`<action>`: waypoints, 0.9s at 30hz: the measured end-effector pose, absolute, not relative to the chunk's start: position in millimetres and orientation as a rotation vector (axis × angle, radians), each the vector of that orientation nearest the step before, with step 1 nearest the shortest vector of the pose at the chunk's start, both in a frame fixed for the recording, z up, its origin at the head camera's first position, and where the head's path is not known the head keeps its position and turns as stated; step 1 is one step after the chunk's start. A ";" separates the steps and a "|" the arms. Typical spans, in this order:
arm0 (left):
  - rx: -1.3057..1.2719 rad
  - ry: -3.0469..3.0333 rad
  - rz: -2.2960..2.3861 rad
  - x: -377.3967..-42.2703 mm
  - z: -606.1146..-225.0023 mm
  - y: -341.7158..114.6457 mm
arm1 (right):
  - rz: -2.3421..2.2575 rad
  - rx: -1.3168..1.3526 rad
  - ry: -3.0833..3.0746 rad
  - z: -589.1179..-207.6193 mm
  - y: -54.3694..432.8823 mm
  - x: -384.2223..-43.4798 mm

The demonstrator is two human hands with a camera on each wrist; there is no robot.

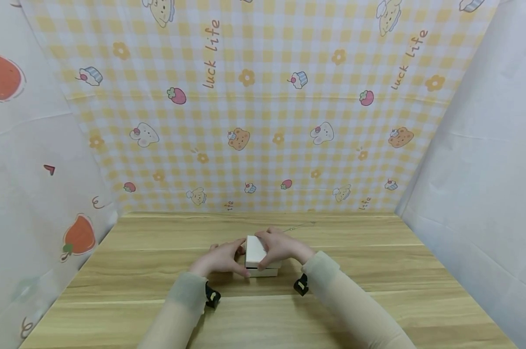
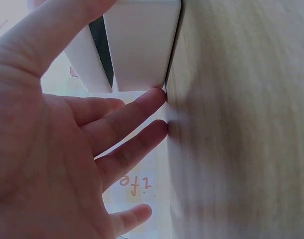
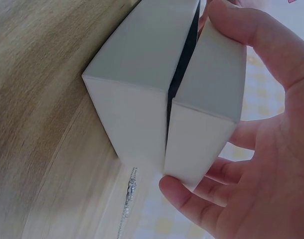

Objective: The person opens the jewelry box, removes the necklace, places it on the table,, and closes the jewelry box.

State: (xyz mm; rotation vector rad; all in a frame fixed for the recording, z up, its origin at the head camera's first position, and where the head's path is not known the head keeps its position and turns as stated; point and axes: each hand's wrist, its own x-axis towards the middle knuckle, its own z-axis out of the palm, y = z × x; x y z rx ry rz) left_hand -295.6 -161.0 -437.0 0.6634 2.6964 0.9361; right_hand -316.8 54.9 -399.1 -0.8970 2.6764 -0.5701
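Observation:
A small white box stands on the table, its lid (image 1: 255,252) sitting slightly raised over the base (image 1: 263,273). A dark strip shows in the gap between them in both wrist views. My right hand (image 1: 284,246) grips the lid (image 3: 212,74), thumb on the near side and fingertips at the far edge. My left hand (image 1: 221,257) holds the base (image 2: 142,45) from the left, thumb at its near side and a fingertip at its far lower corner. Behind the box lies a thin silver chain (image 1: 291,229) with a sparkling section.
The wood-grain table (image 1: 158,310) ends at a yellow checked cloth backdrop (image 1: 263,160). White cloth hangs at the left (image 1: 36,126) and right (image 1: 476,145). A black wrist mount (image 1: 212,296) sits under the left sleeve, another mount (image 1: 301,284) under the right.

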 end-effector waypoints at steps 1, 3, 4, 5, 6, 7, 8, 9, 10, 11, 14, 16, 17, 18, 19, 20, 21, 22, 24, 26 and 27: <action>0.665 2.695 0.937 -295.4 -436.8 -161.1 | -0.567 -0.898 2.676 -398.7 54.6 -316.6; 0.664 2.693 0.938 -295.2 -436.8 -161.2 | -0.561 -0.900 2.677 -398.6 54.1 -316.1; 0.663 2.693 0.937 -295.2 -436.8 -161.2 | -0.560 -0.900 2.676 -398.3 53.9 -315.8; 0.661 2.693 0.934 -295.3 -436.9 -161.3 | -0.557 -0.900 2.677 -398.4 53.7 -315.7; 0.659 2.694 0.933 -295.4 -437.0 -161.3 | -0.551 -0.900 2.678 -398.4 53.5 -315.7; 0.658 2.695 0.932 -295.5 -437.1 -161.3 | -0.544 -0.901 2.680 -398.6 53.5 -315.8; 0.655 2.696 0.930 -295.9 -437.1 -161.3 | -0.539 -0.902 2.682 -398.8 53.3 -315.8; 0.655 2.696 0.931 -296.0 -437.2 -161.2 | -0.534 -0.903 2.683 -399.0 53.2 -315.9; 0.655 2.697 0.929 -296.2 -437.3 -161.2 | -0.530 -0.904 2.683 -399.2 53.1 -315.8; 0.654 2.698 0.927 -296.5 -437.2 -161.2 | -0.524 -0.904 2.683 -399.1 53.0 -315.8; 0.660 2.703 0.921 -297.0 -437.2 -161.2 | -0.528 -0.910 2.677 -399.1 52.8 -315.5; 0.664 2.707 0.919 -297.1 -437.2 -161.2 | -0.530 -0.913 2.677 -399.4 52.6 -315.7; 0.667 2.708 0.919 -297.2 -437.3 -161.1 | -0.529 -0.913 2.677 -399.6 52.5 -315.8; 0.670 2.708 0.919 -297.1 -437.5 -161.1 | -0.528 -0.913 2.676 -399.9 52.3 -315.9; 0.670 2.709 0.920 -297.1 -437.4 -161.1 | -0.524 -0.911 2.679 -400.3 52.1 -316.2; 0.671 2.709 0.920 -297.2 -437.4 -161.2 | -0.519 -0.909 2.680 -400.5 51.9 -316.4; 0.675 2.709 0.920 -297.0 -437.5 -161.2 | -0.514 -0.907 2.682 -400.7 51.7 -316.6; 0.675 2.710 0.920 -297.0 -437.5 -161.2 | -0.511 -0.905 2.682 -401.0 51.6 -316.6; 0.676 2.711 0.916 -296.9 -437.2 -161.3 | -0.512 -0.903 2.681 -400.8 51.3 -316.3; 0.677 2.712 0.907 -297.0 -437.1 -161.2 | -0.508 -0.903 2.681 -400.7 51.2 -315.8; 0.679 2.712 0.904 -297.1 -437.2 -161.1 | -0.509 -0.903 2.680 -400.9 51.2 -315.7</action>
